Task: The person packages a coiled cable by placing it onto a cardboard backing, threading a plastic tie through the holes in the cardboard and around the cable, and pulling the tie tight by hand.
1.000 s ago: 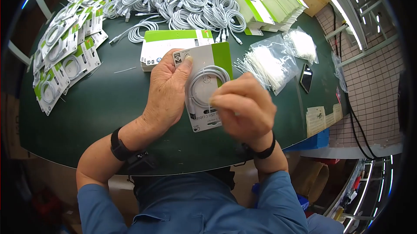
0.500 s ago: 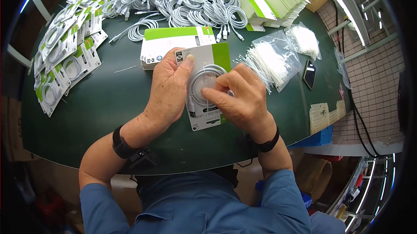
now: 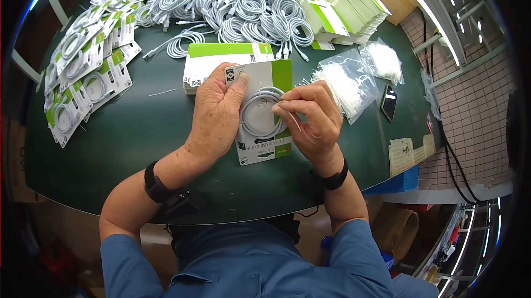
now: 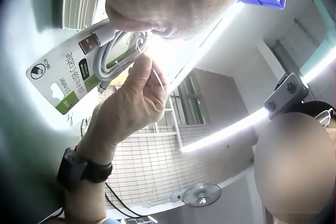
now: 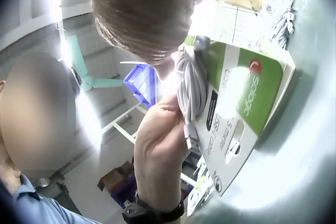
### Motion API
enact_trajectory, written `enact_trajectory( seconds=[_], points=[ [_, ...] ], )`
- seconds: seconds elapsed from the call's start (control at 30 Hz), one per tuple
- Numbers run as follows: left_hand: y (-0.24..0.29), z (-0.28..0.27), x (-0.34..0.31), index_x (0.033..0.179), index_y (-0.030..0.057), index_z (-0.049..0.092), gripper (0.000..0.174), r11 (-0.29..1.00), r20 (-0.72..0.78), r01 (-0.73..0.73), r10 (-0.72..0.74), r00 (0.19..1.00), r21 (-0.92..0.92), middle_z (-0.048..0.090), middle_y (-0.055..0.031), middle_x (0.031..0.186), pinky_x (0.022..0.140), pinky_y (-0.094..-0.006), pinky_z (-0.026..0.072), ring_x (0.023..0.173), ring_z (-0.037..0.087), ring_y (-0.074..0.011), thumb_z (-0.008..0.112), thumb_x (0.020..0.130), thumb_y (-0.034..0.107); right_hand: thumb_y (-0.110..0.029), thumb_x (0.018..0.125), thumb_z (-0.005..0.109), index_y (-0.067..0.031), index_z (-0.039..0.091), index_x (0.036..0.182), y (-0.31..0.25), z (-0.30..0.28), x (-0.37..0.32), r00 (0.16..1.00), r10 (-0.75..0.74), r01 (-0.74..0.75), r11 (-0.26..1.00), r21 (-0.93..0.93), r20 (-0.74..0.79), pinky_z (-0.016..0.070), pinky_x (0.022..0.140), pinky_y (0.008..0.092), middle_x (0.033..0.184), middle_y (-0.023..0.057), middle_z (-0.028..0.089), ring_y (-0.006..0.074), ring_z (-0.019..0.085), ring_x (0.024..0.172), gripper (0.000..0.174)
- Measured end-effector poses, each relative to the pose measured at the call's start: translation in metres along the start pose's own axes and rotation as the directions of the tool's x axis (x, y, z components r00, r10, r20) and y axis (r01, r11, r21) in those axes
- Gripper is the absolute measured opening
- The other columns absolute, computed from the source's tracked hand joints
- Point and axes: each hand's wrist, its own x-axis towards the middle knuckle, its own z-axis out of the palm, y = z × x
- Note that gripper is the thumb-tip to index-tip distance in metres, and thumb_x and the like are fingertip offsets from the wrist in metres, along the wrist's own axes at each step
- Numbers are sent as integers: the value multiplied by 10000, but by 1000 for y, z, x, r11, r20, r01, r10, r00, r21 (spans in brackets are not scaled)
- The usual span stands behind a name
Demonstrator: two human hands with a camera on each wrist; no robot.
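Note:
A white and green card (image 3: 251,151) carries a coiled white cable (image 3: 247,123). The left hand (image 3: 213,115) grips the card's left edge, thumb on its face. At the coil's right side the right hand (image 3: 315,118) pinches a thin white tie (image 3: 295,121) between thumb and fingers. In the left wrist view the tie (image 4: 157,77) curves out of the right hand (image 4: 128,98), beside the coil (image 4: 107,58). The right wrist view shows the left hand (image 5: 163,145) behind the card (image 5: 226,145); the right hand (image 5: 147,14) fills its top.
Behind the card lies a stack of cards (image 3: 207,68). Loose coiled cables (image 3: 238,2) are heaped at the back, carded cables (image 3: 74,76) at the left. Bags of white ties (image 3: 348,82), more cards (image 3: 357,7) and a phone (image 3: 389,102) are on the right.
The right hand has moved at the coil's right side, and a tie now shows between its fingers. The card has turned slightly more upright, still in the left hand.

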Motion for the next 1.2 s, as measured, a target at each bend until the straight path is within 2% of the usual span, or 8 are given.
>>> enact_trajectory(
  seconds=[0.17, 0.23, 0.33, 0.47, 0.63, 0.87, 1.0, 1.2],
  points=[
    [-1, -2, -3, 1243, -26, 629, 198, 972, 30, -74, 68, 997, 225, 741, -80, 1035, 822, -264, 556, 932, 648, -73, 544, 1134, 117, -27, 726, 944, -77, 776, 951, -7, 9, -5, 998, -57, 56, 998, 14, 38, 529, 712, 347, 985, 65, 732, 245, 659, 856, 286],
    [0, -1, -4, 1242, -27, 630, 199, 974, 38, -57, 49, 998, 218, 742, -80, 1031, 820, -266, 557, 931, 649, -74, 551, 1131, 118, -34, 725, 947, -81, 777, 964, -8, 9, -4, 995, -88, 88, 996, 0, 54, 531, 715, 351, 1002, 68, 734, 249, 661, 870, 297],
    [1, 0, -6, 1240, -30, 631, 200, 978, 48, -27, 18, 999, 205, 745, -80, 1021, 817, -272, 558, 928, 651, -76, 566, 1125, 120, -64, 722, 956, -106, 783, 960, -10, 7, 4, 999, -7, 5, 999, -50, -41, 537, 729, 356, 1060, 75, 736, 251, 660, 906, 298],
    [0, -3, -6, 1260, -33, 634, 208, 970, 87, 24, -46, 995, 244, 747, -77, 1054, 845, -277, 566, 960, 666, -83, 578, 1120, 110, -79, 709, 968, -125, 782, 953, -3, 11, -4, 997, 55, -56, 998, -16, -46, 540, 737, 351, 1074, 72, 730, 256, 654, 929, 310],
    [3, -1, -11, 1335, -33, 613, 270, 984, 179, 10, -42, 983, 179, 735, -88, 1177, 932, -297, 583, 1046, 693, -116, 636, 1086, 72, -80, 693, 978, -113, 774, 940, 2, 12, -15, 991, 129, -126, 990, 66, -37, 540, 733, 343, 1055, 62, 730, 254, 648, 913, 322],
    [4, -10, -12, 1393, -27, 579, 388, 989, 292, 70, -106, 951, 129, 710, -111, 1291, 1014, -327, 591, 1133, 712, -165, 718, 1036, 38, -14, 694, 964, -99, 771, 930, 5, 5, -17, 996, 24, -15, 995, 103, -87, 531, 687, 337, 1030, 49, 744, 222, 641, 865, 316],
    [2, -10, -11, 1399, -26, 573, 410, 992, 275, 68, -95, 957, 106, 714, -120, 1291, 1019, -328, 594, 1153, 715, -176, 736, 1029, 43, 11, 696, 952, -96, 778, 932, 2, 3, -16, 995, 19, -8, 994, 108, -101, 526, 674, 340, 1017, 44, 749, 216, 640, 838, 312],
    [0, -5, -14, 1430, -42, 540, 453, 966, 181, 1, -50, 982, 259, 715, -132, 1296, 1032, -325, 589, 1166, 715, -186, 735, 1030, 45, -5, 693, 954, -88, 785, 937, 6, 10, -21, 992, 50, -36, 992, 118, -114, 523, 673, 338, 999, 41, 755, 213, 640, 823, 308]
  ],
)
